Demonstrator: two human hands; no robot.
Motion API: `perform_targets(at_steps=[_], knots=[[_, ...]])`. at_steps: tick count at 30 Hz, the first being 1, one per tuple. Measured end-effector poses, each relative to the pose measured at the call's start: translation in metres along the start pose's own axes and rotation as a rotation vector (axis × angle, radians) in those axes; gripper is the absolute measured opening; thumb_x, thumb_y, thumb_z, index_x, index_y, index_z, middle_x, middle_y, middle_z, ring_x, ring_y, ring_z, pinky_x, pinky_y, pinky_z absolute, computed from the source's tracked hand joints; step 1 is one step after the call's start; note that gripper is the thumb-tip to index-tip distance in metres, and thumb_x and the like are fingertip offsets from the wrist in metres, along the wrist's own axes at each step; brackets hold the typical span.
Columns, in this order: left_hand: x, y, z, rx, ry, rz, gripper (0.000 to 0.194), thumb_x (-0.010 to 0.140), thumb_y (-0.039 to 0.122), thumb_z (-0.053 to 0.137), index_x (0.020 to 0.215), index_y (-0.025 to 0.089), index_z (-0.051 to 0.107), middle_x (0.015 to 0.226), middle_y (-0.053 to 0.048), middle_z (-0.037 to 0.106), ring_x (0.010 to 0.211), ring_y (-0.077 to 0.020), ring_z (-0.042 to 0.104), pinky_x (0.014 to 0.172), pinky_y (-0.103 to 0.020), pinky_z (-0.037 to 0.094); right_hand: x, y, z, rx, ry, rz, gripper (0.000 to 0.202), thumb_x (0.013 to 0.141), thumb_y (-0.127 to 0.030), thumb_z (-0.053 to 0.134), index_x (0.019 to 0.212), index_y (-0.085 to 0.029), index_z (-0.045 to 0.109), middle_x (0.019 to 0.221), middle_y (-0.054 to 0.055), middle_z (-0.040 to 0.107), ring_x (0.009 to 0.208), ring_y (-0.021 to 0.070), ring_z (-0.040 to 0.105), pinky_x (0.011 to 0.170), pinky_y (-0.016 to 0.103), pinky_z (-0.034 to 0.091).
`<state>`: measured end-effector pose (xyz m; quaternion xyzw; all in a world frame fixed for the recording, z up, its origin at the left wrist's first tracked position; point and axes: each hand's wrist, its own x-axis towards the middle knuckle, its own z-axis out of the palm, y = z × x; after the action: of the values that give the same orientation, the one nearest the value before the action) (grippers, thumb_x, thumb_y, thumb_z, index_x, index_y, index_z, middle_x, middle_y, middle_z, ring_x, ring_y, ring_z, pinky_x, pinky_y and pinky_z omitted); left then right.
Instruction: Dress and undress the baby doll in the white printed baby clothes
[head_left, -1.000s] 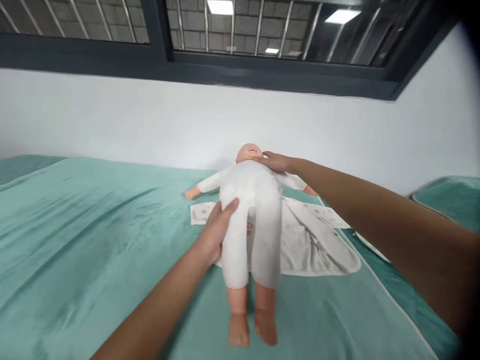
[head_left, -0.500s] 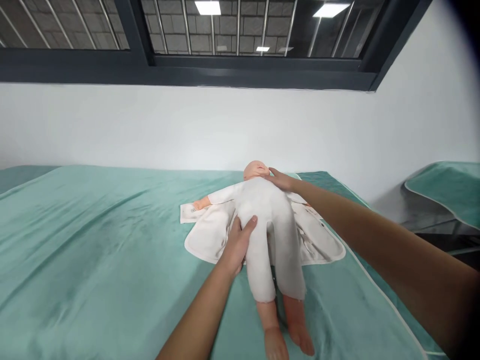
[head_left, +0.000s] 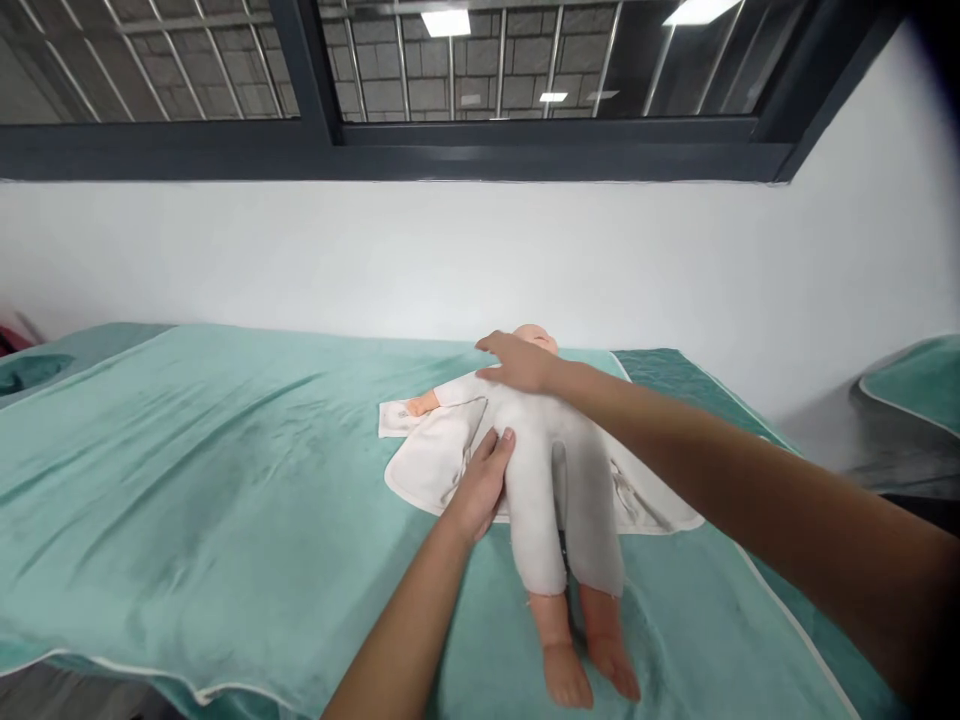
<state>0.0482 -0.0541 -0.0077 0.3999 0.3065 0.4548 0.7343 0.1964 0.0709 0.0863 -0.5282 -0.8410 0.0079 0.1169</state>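
Note:
A baby doll (head_left: 535, 425) with a white cloth body lies on its back, head toward the wall and bare feet toward me. Spread beneath it is a small white garment (head_left: 424, 470), one sleeve under the doll's arm on the left. My left hand (head_left: 484, 485) grips the side of the doll at the hip, thumb on top; its other fingers are mostly hidden. Across the doll's upper chest, just below the head, reaches my right hand (head_left: 517, 362), fingers stretched out to the left. That arm covers the doll's other arm and part of the garment.
The doll and garment rest on a teal sheet (head_left: 225, 480) with wrinkles and a white edge. A white wall (head_left: 337, 255) stands behind, under a dark-framed window (head_left: 525, 160) with metal bars. Another teal cloth (head_left: 919, 385) is at the right.
My right hand has moved left, from the far side of the doll's neck to across its upper chest. My left hand stays at the hip. The camera view has shifted slightly.

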Motion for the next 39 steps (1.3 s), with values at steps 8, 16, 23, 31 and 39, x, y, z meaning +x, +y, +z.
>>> perform_targets(at_steps=[8,16,23,31,39], knots=[[0.003,-0.003,-0.003,0.147,0.041,0.072,0.049,0.092,0.058,0.049,0.115,0.019,0.068,0.112,-0.01,0.072,0.103,-0.0242,0.067,0.096,-0.038,0.05,0.034,-0.043,0.045,-0.172,-0.269,0.008,0.041,0.084,-0.046,0.065,0.116,-0.022,0.061,0.123,0.014,0.064,0.116,0.0349,0.056,0.096,0.05,0.041],[0.04,0.02,-0.028,1.186,0.441,0.399,0.022,0.086,0.024,0.055,0.103,0.021,0.069,0.106,-0.01,0.066,0.106,-0.0272,0.057,0.095,-0.04,0.043,0.009,-0.032,0.032,-0.131,-0.098,0.077,0.044,0.094,-0.05,0.049,0.127,-0.022,0.052,0.12,0.011,0.065,0.105,0.0297,0.061,0.083,0.04,0.043],[0.076,0.033,-0.068,1.085,0.56,0.321,0.011,0.077,0.033,0.067,0.078,0.022,0.068,0.08,-0.005,0.067,0.082,-0.025,0.062,0.08,-0.037,0.044,-0.007,-0.026,0.033,-0.01,0.037,0.06,0.043,0.092,-0.054,0.053,0.129,-0.033,0.054,0.116,0.006,0.066,0.103,0.0262,0.061,0.077,0.034,0.041],[0.076,0.036,-0.084,0.7,0.662,0.343,0.015,0.068,0.027,0.066,0.08,0.017,0.07,0.082,-0.006,0.073,0.076,-0.0233,0.065,0.067,-0.031,0.047,-0.016,-0.02,0.029,0.03,-0.03,0.062,0.057,0.091,-0.072,0.037,0.121,-0.032,0.064,0.116,0.006,0.068,0.102,0.0268,0.062,0.078,0.035,0.041],[0.081,0.034,-0.095,0.498,0.703,0.429,0.027,0.071,0.034,0.064,0.089,0.015,0.071,0.089,-0.006,0.074,0.079,-0.0186,0.066,0.077,-0.031,0.051,-0.022,-0.017,0.025,-0.056,-0.096,0.171,0.052,0.088,-0.069,0.046,0.113,-0.03,0.069,0.107,0.009,0.072,0.098,0.0291,0.064,0.08,0.038,0.042]])
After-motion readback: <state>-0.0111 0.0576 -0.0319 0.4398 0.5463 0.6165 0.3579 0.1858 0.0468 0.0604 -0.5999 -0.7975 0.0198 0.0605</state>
